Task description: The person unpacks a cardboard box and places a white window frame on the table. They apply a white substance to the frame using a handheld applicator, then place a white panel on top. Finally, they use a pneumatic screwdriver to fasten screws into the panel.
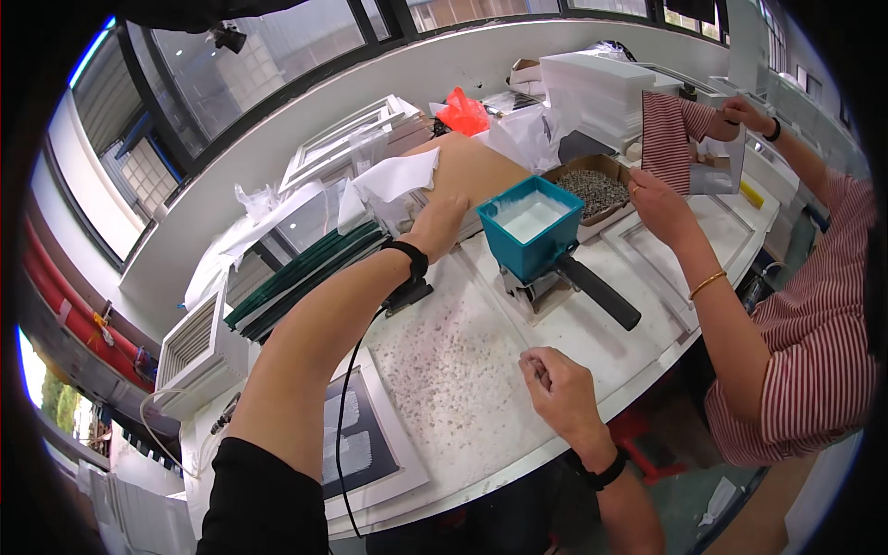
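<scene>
My left hand (438,226) reaches forward to the near edge of a brown board (481,169); its fingertips are hidden, so I cannot tell whether it grips the board. On the white table (453,370), close to the front edge, rests my right hand (562,393). Its fingers are curled closed, and whatever may be between them does not show. Ahead of it stands a teal square hopper (524,242) with white material inside and a black handle (599,292) pointing toward me. Right behind the hopper is a cardboard box (618,215) of small dark pieces.
A stack of green-edged glass panes (310,287) lies left. Near me is a white frame (404,478) around a dark panel, crossed by a black cable (341,444). At right, a co-worker's hands (659,202) hold a mirror panel (689,139). White foam blocks (592,88) stand behind.
</scene>
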{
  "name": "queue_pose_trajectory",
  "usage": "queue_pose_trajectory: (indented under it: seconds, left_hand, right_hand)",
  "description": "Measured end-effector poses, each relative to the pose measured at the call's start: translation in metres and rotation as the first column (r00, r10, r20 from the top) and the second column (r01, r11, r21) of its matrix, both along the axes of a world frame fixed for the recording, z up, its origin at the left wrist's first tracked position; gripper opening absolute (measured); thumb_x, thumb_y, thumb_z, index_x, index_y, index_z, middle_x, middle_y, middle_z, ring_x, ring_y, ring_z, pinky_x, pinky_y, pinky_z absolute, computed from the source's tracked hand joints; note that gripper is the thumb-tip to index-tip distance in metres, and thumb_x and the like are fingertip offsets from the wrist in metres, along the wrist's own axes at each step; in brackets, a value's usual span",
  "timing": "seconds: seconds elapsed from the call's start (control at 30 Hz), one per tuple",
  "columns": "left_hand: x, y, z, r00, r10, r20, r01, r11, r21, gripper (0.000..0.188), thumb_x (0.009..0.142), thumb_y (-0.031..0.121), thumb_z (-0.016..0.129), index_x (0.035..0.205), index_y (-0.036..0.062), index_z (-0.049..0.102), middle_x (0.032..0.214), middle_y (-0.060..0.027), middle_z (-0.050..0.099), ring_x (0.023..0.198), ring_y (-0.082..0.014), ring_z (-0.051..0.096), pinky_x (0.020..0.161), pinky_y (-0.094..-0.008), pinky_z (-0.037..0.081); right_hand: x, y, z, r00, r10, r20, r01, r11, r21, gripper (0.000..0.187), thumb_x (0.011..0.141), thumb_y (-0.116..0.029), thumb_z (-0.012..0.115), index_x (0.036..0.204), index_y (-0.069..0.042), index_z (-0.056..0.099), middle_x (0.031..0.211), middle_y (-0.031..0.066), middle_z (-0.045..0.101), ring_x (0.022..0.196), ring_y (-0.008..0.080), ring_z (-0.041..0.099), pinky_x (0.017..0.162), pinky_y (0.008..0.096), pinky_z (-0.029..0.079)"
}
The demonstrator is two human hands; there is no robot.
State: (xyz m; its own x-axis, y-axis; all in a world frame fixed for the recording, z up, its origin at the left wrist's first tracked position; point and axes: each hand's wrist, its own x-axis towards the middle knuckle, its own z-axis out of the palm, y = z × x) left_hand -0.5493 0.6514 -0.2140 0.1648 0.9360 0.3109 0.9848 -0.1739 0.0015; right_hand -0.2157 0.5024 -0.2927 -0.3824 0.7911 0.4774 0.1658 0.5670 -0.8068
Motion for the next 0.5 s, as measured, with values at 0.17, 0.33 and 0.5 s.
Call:
queue_pose_trajectory:
  seconds: [0.17,0.33,0.5]
  left_hand:
    - [-0.011,-0.015,0.010,0.996,-0.023,-0.091,0.028,0.998,0.050,0.026,0.095,0.003,0.054,0.119,-0.0017,0.063,0.094,-0.0272,0.070,0.095,-0.0453,0.070,0.084,-0.0510,0.056]
    - [0.006,0.001,0.071,0.954,-0.018,-0.300,0.048,0.995,0.092,0.016,0.092,0.002,0.054,0.105,-0.0026,0.063,0.089,-0.0245,0.070,0.089,-0.0424,0.071,0.077,-0.0489,0.057]
    - [-0.021,-0.003,0.196,0.975,0.206,0.080,-0.213,0.786,0.580,0.018,0.087,0.005,0.056,0.095,-0.0022,0.070,0.096,-0.0307,0.071,0.092,-0.0513,0.069,0.083,-0.0551,0.055]
  right_hand:
    - [-0.005,-0.008,0.008,0.999,0.031,-0.012,-0.032,0.999,-0.028,0.011,0.095,-0.008,0.073,0.103,-0.002,0.071,0.078,0.0093,0.068,0.060,0.0150,0.058,0.058,0.0289,0.047]
    - [0.003,-0.003,0.008,0.999,0.012,0.043,-0.011,1.000,-0.029,0.009,0.095,-0.008,0.073,0.102,-0.003,0.070,0.083,0.0106,0.070,0.064,0.0201,0.066,0.060,0.0316,0.052]
    - [0.005,-0.004,0.008,0.999,-0.002,0.050,0.003,1.000,-0.014,0.008,0.094,-0.007,0.072,0.101,-0.003,0.070,0.084,0.0109,0.071,0.064,0.0210,0.068,0.061,0.0321,0.054]
